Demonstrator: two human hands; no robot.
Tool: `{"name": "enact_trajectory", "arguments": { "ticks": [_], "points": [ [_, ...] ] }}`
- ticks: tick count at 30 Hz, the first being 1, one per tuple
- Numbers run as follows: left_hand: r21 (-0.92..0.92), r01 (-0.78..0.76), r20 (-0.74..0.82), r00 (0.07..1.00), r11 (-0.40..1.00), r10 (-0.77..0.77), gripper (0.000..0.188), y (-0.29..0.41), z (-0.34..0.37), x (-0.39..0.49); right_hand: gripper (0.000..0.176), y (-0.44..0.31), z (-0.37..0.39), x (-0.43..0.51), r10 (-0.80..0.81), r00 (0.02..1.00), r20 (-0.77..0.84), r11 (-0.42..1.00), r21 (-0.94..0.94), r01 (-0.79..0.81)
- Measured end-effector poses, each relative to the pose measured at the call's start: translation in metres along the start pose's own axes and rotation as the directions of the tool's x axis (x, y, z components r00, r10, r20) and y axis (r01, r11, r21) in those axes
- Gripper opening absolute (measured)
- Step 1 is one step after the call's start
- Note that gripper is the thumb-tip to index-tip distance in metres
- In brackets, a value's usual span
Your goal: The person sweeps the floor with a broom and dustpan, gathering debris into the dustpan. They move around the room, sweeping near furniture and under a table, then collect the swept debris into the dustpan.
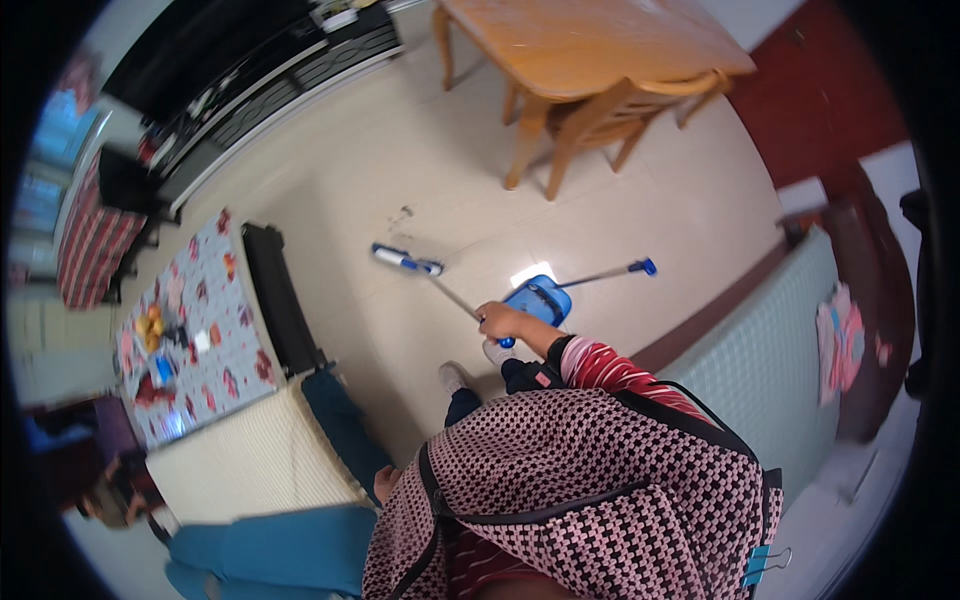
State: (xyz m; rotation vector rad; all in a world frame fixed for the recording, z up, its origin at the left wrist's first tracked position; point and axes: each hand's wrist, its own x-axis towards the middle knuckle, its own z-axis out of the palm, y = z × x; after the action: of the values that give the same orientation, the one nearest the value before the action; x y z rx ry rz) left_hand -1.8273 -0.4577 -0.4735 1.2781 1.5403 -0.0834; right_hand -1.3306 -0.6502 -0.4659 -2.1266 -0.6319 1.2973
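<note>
My right hand (pixel 501 320) grips the upper end of a broom handle (pixel 454 294). The white and blue broom head (pixel 406 259) rests on the tiled floor ahead of my feet. Just above it in the picture lie dark scraps of dirt (pixel 403 215). Close to my right hand is a blue dustpan (pixel 538 298), its grey handle (pixel 604 275) reaching off to the right and ending in a blue tip. My left hand (pixel 386 484) hangs low at my side by the teal sofa cushion, mostly hidden by the checked jacket; its fingers cannot be made out.
A wooden table (pixel 600 37) and chair (pixel 600 124) stand ahead. Left are a coffee table with a flowered cover (pixel 247 349), a black bench-like edge (pixel 277 300) and a sofa (pixel 262 465). A long wooden seat with a pale green cover (pixel 772 360) runs along the right.
</note>
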Motion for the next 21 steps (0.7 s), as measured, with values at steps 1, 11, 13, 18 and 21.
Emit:
{"name": "enact_trajectory", "arguments": {
  "ticks": [1, 11, 13, 18, 21],
  "points": [
    [0.105, -0.060, 0.062, 0.997, 0.993, 0.054, 0.044, 0.001, -0.008, 0.024, 0.032, 0.000, 0.010, -0.014, 0.142, 0.988, 0.052, 0.960, 0.236, -0.151],
    [0.324, -0.139, 0.289, 0.956, 0.936, 0.041, 0.042, 0.155, 0.000, 0.114, 0.035, -0.014, 0.073, -0.060, 0.184, 0.979, 0.090, 0.960, -0.229, -0.159],
    [0.517, -0.358, 0.377, 0.911, 0.777, 0.169, 0.034, 0.182, 0.005, 0.113, 0.041, -0.014, 0.074, -0.098, 0.209, 0.976, 0.054, 0.977, 0.025, -0.211],
    [0.607, -0.557, 0.533, 0.815, 0.568, 0.229, 0.025, 0.187, 0.020, 0.145, 0.045, -0.012, 0.082, -0.177, 0.301, 0.952, 0.057, 0.862, 0.411, -0.297],
    [0.518, -0.644, 0.479, 0.763, 0.563, 0.434, 0.033, 0.175, 0.035, 0.148, 0.051, -0.018, 0.094, -0.211, 0.302, 0.953, 0.023, 0.874, 0.392, -0.287]
  ]
}}
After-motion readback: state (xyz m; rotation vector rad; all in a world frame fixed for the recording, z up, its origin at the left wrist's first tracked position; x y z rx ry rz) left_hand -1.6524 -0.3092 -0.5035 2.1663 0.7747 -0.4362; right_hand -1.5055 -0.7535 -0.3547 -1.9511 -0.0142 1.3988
